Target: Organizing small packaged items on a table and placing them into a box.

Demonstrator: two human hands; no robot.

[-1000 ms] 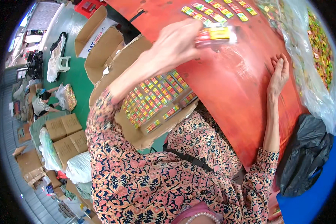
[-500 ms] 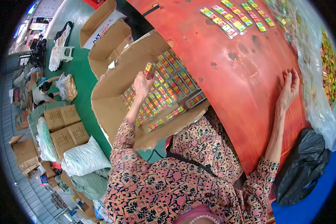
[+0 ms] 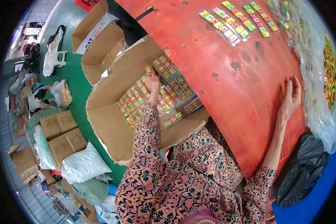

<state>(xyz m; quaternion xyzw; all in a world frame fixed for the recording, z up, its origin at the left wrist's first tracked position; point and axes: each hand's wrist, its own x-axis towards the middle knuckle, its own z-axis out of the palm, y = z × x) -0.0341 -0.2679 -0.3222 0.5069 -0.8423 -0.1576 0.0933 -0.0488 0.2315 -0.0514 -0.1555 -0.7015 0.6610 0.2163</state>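
My left hand [image 3: 152, 83] reaches into an open cardboard box [image 3: 104, 108], closed round a strip pack [image 3: 149, 70] of small red, yellow and green squares. Only the pack's far end shows beyond the fingers. Under and around the hand, rows of similar strip packs [image 3: 180, 89] lie side by side in the box; my forearm hides some of them. On the red tabletop [image 3: 227, 97], my right hand [image 3: 292, 98] rests with its fingers loosely stretched and holds nothing. It lies beside a large clear plastic bag [image 3: 317, 112] of small colourful pieces.
Several strip packs [image 3: 227, 22] lie at the table's far side. A black plastic bag [image 3: 300, 168] sits at the right. Another open carton [image 3: 100, 56] stands beyond the box. At left are stacked cartons [image 3: 61, 136], a white sack [image 3: 85, 164] and a person [image 3: 37, 100] handling a bag.
My left hand has moved right and deeper into the box with the strip pack, its sleeve now over the box edge. My right hand stays on the table. The whole view has shifted slightly.
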